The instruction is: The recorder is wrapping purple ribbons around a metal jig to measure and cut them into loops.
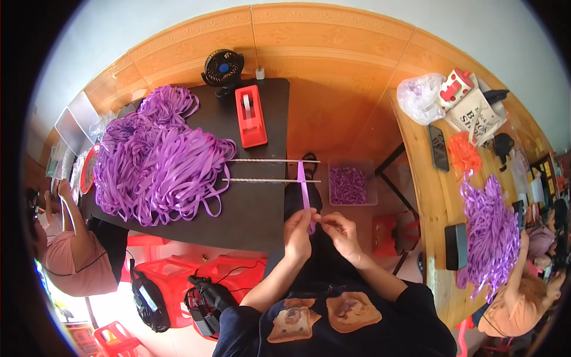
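Observation:
Two thin twisted metal rods, the far one [267, 160] and the near one [262, 181], stick out past the right edge of the dark table. A purple ribbon [304, 193] passes across both rods near their tips and runs down toward me. My left hand [297, 235] is closed on this ribbon, whose lower end shows between the two hands. Just beside it, my right hand [342, 235] has thumb and fingers pinched together; whatever they may hold is too small to see. A large heap of loose purple ribbon [166, 160] lies on the table to the left.
On the dark table [250, 220] stand a red tape dispenser [251, 116] and a black fan [223, 68]. A clear bin [352, 201] of ribbon pieces is on the floor. The wooden table [434, 202] at right bears more ribbon and a phone [438, 147]. People sit at both sides.

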{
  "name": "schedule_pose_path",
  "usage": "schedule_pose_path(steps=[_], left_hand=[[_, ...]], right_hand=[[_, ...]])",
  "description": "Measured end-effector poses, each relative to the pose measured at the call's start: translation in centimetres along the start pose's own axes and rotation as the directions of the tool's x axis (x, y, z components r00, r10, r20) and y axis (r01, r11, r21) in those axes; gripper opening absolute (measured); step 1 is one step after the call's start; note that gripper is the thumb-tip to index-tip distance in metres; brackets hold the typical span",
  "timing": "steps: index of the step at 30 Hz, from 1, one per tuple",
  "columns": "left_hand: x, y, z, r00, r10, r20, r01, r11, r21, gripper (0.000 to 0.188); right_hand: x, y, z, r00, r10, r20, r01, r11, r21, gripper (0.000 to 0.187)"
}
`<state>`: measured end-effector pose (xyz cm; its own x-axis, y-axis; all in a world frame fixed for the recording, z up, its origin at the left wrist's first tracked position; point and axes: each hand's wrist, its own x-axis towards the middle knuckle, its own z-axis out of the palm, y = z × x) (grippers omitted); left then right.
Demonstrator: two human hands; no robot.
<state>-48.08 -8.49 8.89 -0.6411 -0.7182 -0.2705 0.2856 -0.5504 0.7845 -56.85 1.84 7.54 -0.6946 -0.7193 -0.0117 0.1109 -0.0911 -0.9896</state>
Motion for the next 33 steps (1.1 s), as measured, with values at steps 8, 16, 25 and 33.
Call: schedule_pose_path(steps=[8,16,25,33], left_hand=[[0.1,0.2,-0.3,0.997,-0.067,0.043,0.07,0.995,-0.075,0.02],[-0.3,0.5,-0.3,0.997,-0.078,0.024,0.079,0.995,-0.065,0.021],[-3.3,-0.1,-1.0,0.994,0.074,-0.076,-0.068,0.995,0.077,0.022],[-3.1,-0.1,-2.5,0.998,0.046,-0.037,-0.045,0.998,0.04,0.014]], right_hand=[[-3.0,0.2,0.9,0.995,0.014,0.099,-0.011,0.999,-0.034,0.022],[-2.9,-0.1,1.5,0.969,-0.041,0.243,0.033,0.999,0.038,0.02],[-2.5,-0.8,1.8,0.937,0.023,0.349,-0.026,1.0,0.004,0.02],[-2.3,-1.2,2.1,0.933,-0.027,0.359,0.05,0.997,-0.054,0.023]])
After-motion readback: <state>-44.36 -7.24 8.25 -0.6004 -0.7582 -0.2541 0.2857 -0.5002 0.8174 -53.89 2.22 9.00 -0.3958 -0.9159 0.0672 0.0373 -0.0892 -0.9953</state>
